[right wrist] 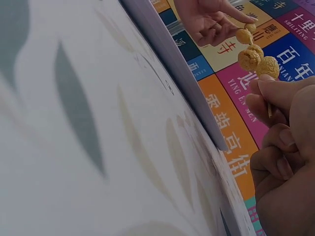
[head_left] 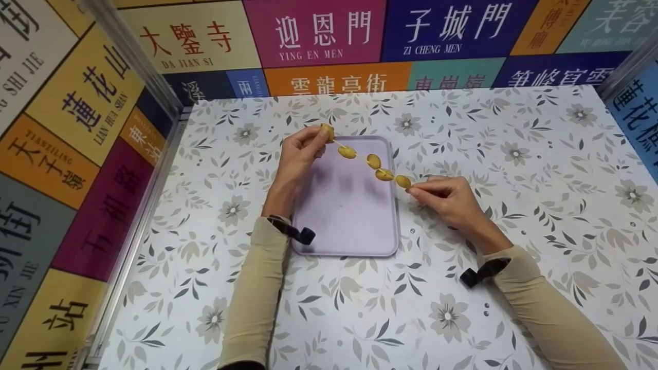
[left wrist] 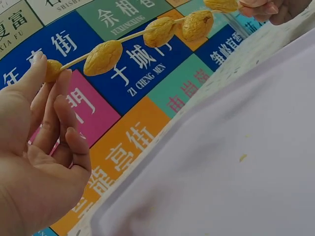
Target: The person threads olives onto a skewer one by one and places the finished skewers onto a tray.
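Observation:
A thin wooden skewer threaded with several wrinkled yellow-brown balls (head_left: pixel 384 174) is held in the air above the right part of a lilac tray (head_left: pixel 344 221). My left hand (head_left: pixel 300 154) pinches the ball at the skewer's far end between thumb and fingers; the left wrist view shows that end ball (left wrist: pixel 53 70) at the fingertips. At the other end, my right hand (head_left: pixel 450 198) grips the bare stick with thumb and forefinger, just below the last ball (right wrist: pixel 268 67). Gaps of bare stick show between some balls, while others sit close together.
The tray lies flat on a table (head_left: pixel 514 216) with a leaf-and-flower pattern. A tiny yellow crumb (left wrist: pixel 243 158) sits on the tray. Colourful panels with lettering (head_left: pixel 318 31) stand along the back and left side, with another at the right.

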Available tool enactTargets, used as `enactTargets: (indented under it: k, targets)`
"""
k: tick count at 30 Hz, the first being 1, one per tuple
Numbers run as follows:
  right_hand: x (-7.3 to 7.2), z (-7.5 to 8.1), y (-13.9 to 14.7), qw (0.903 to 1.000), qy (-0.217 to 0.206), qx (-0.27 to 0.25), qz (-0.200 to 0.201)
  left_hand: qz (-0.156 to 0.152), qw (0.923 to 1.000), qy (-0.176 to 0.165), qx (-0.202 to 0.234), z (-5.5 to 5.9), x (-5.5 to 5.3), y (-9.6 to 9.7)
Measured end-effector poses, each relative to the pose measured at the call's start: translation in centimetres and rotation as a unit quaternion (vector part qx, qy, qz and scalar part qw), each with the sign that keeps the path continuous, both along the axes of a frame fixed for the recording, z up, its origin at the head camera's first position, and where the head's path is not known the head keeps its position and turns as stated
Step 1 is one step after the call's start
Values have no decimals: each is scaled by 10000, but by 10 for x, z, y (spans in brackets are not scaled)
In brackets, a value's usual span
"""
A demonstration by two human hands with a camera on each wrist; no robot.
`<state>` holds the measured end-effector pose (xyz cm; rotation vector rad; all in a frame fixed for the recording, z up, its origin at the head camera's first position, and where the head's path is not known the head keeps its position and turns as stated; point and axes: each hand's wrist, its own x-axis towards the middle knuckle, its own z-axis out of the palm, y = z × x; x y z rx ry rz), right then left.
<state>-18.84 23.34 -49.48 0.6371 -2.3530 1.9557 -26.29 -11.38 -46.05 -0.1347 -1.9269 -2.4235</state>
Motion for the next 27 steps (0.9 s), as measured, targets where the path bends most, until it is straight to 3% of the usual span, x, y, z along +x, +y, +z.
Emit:
enactTargets:
  k: [9, 21, 27]
  targets:
    - [1, 1, 0, 9998, 183, -45, 23, 387, 9989, 39, -266, -3, 2, 10]
    - [1, 0, 0, 9998, 201, -24, -64, 649, 9972, 14, -360, -2, 5, 18]
    - [2, 0, -1, 9998, 203, -49, 56, 623, 9971, 252, -366, -4, 5, 20]
